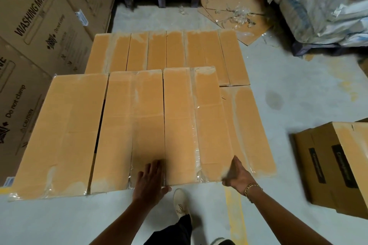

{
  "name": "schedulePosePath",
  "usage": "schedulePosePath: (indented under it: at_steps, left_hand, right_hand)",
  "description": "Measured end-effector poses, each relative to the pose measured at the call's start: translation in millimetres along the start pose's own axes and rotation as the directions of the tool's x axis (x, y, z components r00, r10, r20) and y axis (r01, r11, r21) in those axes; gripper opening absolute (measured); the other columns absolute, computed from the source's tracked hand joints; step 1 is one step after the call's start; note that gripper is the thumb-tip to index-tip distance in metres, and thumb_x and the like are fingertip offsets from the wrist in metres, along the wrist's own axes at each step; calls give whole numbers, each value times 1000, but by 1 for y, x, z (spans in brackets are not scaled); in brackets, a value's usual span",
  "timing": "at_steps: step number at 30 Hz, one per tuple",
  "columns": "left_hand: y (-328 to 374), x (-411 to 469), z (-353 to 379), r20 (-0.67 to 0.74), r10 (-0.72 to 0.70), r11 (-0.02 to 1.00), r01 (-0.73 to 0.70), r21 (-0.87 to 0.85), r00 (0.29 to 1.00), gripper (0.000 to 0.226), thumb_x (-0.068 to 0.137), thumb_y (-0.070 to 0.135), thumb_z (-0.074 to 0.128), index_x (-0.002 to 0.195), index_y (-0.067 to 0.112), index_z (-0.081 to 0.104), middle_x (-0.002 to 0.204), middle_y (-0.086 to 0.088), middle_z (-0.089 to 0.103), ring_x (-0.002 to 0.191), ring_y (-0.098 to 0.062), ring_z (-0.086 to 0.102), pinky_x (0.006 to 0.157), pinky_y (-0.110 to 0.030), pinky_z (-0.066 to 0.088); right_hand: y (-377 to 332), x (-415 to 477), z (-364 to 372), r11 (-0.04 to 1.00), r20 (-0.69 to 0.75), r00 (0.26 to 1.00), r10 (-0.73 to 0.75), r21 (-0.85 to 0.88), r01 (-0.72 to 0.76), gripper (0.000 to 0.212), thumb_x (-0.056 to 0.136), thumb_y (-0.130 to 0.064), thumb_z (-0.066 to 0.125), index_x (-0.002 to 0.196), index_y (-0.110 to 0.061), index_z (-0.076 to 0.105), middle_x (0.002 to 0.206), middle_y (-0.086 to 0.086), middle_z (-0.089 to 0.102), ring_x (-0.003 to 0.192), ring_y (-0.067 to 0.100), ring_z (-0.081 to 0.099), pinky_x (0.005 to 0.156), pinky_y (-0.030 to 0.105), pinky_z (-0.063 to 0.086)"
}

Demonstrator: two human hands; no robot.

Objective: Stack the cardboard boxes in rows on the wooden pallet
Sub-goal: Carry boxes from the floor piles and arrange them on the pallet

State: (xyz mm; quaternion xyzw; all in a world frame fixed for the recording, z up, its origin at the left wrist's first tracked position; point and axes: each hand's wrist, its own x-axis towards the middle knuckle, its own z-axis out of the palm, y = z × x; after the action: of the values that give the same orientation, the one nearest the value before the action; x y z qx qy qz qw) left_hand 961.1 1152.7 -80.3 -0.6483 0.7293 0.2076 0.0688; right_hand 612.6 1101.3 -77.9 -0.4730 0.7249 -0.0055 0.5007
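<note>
Closest to my feed are a dark trouser leg (182,228) and a pale shoe (180,202) on the grey floor (59,223), with both bare forearms reaching forward past them. The left hand (151,181) lies flat on the middle box (129,125) at its near edge, fingers straight and held together along the seam with the right box (189,121). The right hand (236,173) grips that right box at its near right corner, thumb up on top and fingers curled down over the edge. It is blurred, so I can't make out the fingers any finer than that. A gold bracelet (252,188) sits on that wrist. The two boxes and a left box (59,129) lie side by side as long cartons forming an upper layer, a dark gap showing between left and middle. Under and beyond them I see a lower layer of boxes (169,49), a row across the back and one showing just right of the right box. A loose box (334,165) with dark labels sits on the floor well apart to the right. Washing-machine cartons (35,26) stand along the left, flattened cardboard (235,10) lies on the floor behind, and plastic-wrapped bundles (318,2) are piled in the far right corner. A yellow line (235,215) runs along the floor beside the right forearm.
</note>
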Motion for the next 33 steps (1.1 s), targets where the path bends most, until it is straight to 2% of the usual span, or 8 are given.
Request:
schedulePosePath:
  at_steps: [4, 8, 14, 17, 20, 26, 31, 33]
  left_hand:
    - [4, 0, -2, 4, 39, 997, -39, 66, 999, 102, 61, 74, 73, 133, 4, 58, 134, -16, 59, 112, -36, 60, 78, -48, 57]
    - [21, 14, -11, -4, 54, 996, -53, 66, 999, 88, 79, 77, 47, 132, 8, 64, 140, -16, 59, 120, -37, 61, 87, -52, 56]
    - [83, 52, -49, -27, 170, 984, -168, 54, 985, 80, 87, 73, 39, 134, 13, 63, 144, -12, 58, 125, -33, 60, 93, -49, 52]
    - [126, 68, -66, -58, 252, 966, -248, 66, 966, 80, 92, 73, 34, 146, 17, 51, 157, -6, 43, 141, -28, 44, 107, -47, 40]
    - [176, 81, -79, 2, 306, 949, -305, 74, 952, 93, 87, 80, 15, 158, 23, 30, 168, 1, 19, 153, -21, 19, 119, -42, 21]
    - [301, 94, -70, 20, 422, 902, -422, 87, 906, 123, 64, 94, -17, 160, 27, 22, 170, 4, 10, 155, -18, 10, 121, -40, 15]
    - [429, 82, -43, 54, 503, 863, -504, 25, 863, 122, 66, 95, -14, 158, 27, 27, 169, 3, 15, 154, -19, 13, 120, -42, 19]
    - [478, 72, -32, 92, 530, 847, -532, 1, 843, 107, 76, 90, 2, 158, 27, 28, 169, 3, 15, 154, -18, 13, 120, -42, 19]
  right_hand:
    - [-1, -12, -6, 998, 8, 1000, -30, 62, 29, 140, 48, -61, 91, 159, -24, 14, 156, 0, 39, 138, 21, 44, 113, 31, 37]
    - [4, -27, -19, 994, -37, 998, -59, 89, 62, 125, 62, -60, 84, 159, -25, 13, 162, -2, 27, 144, 24, 37, 116, 37, 35]
    - [47, -58, -54, 986, -171, 985, 0, 164, 29, 99, 83, -41, 77, 159, -27, 15, 163, -1, 26, 145, 22, 36, 114, 33, 35]
    - [82, -79, -78, 977, -235, 970, 52, 211, -2, 96, 84, -42, 75, 159, -28, 17, 163, -1, 26, 145, 22, 35, 115, 35, 35]
    - [123, -101, -102, 949, -289, 949, 128, 313, -32, 95, 84, -42, 77, 158, -28, 19, 163, -1, 26, 145, 23, 35, 116, 41, 35]
    - [216, -146, -156, 891, -383, 893, 237, 452, -43, 93, 83, -45, 77, 157, -27, 23, 163, -1, 27, 146, 23, 34, 116, 43, 35]
    - [302, -192, -205, 867, -428, 858, 285, 497, -39, 86, 86, -43, 74, 156, -25, 27, 160, 1, 32, 143, 23, 38, 114, 40, 37]
    - [336, -213, -222, 852, -427, 847, 317, 521, -56, 85, 86, -44, 73, 155, -26, 28, 160, 1, 33, 143, 23, 39, 114, 39, 37]
